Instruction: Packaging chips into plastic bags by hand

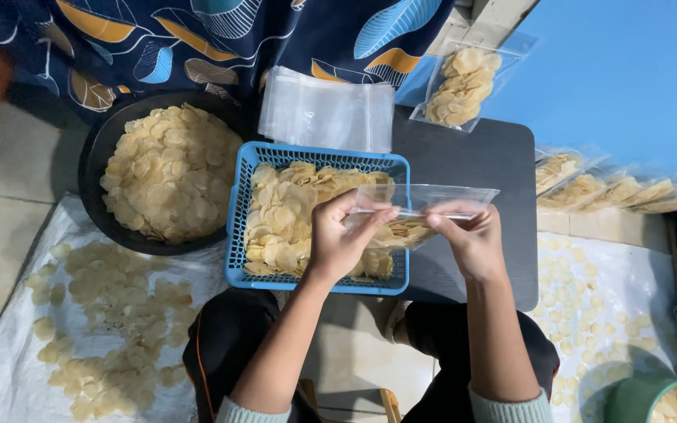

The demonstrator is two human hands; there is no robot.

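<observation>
Head view: both hands [409,235] pinch clear bag [432,202].

The basket [238,205] of chips is sitting on the table [472,157]. Left of the basket a round pan [92,164] is lying; behind it, a stack of empty bags [327,113]; to its right, filled bags [617,192] are lining up.

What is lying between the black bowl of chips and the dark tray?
In the head view, the blue basket of chips lies between black bowl and dark tray.
</observation>
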